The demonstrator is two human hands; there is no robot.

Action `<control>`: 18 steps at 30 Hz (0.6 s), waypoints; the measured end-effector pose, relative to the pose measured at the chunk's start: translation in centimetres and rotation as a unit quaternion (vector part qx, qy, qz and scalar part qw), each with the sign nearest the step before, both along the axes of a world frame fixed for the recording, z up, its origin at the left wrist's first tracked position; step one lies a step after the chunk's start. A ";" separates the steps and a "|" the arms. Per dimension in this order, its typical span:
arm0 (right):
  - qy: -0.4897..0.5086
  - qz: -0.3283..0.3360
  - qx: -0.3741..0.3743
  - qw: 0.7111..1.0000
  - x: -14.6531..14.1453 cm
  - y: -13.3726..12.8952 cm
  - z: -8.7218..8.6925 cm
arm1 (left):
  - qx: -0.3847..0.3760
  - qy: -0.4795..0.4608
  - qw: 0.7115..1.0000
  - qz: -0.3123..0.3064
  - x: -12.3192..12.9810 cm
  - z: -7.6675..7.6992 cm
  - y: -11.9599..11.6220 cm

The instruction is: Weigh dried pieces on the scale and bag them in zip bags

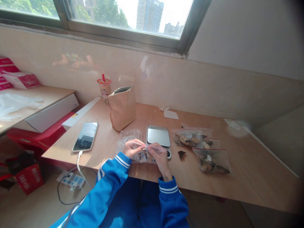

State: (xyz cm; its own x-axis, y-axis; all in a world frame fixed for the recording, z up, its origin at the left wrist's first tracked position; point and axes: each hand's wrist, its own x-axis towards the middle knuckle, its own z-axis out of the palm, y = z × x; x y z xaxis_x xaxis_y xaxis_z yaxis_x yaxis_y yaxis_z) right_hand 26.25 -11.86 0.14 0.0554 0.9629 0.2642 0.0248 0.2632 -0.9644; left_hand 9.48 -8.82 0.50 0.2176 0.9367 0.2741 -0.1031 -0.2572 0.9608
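Both my hands pinch the top edge of a clear zip bag [142,157] near the front of the table. My left hand [133,148] is closed on the left part of the zip strip. Along the same strip, to the right, my right hand [158,155] has its fingers closed. Some brownish pieces show through the plastic, partly hidden by my hands. Just behind sits a kitchen scale [158,136] with a bare silver plate. More clear plastic bags [129,136] lie crumpled left of the scale. One dark brown dried piece [181,154] lies loose to the right.
Several filled zip bags [212,161] lie at the right. A brown paper bag [123,109] stands open behind my left hand, near a lidded drink cup [104,90]. A phone [85,136] with a charging cable [79,163] rests at the left edge. Paper scraps [171,114] lie by the wall.
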 end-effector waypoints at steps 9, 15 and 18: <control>-0.028 -0.062 0.033 0.997 -0.8 0.0 0.0 | 0.012 0.015 0.998 0.052 -0.2 0.2 -0.1; -0.066 -0.034 0.047 0.996 -1.1 -0.2 0.8 | 0.068 0.019 0.995 0.066 -0.1 0.3 0.0; -0.078 -0.031 0.083 0.993 -1.2 -0.1 1.1 | 0.094 0.020 0.994 0.045 -0.1 0.7 0.0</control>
State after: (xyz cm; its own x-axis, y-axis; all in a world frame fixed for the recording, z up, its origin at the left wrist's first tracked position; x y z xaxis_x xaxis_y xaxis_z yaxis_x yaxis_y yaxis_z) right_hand 25.07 -11.99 1.20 0.0590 0.9016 0.4285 0.1909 0.4111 -0.8914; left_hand 9.37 -8.86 1.16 0.1483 0.8864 0.4385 -0.0348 -0.4385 0.8981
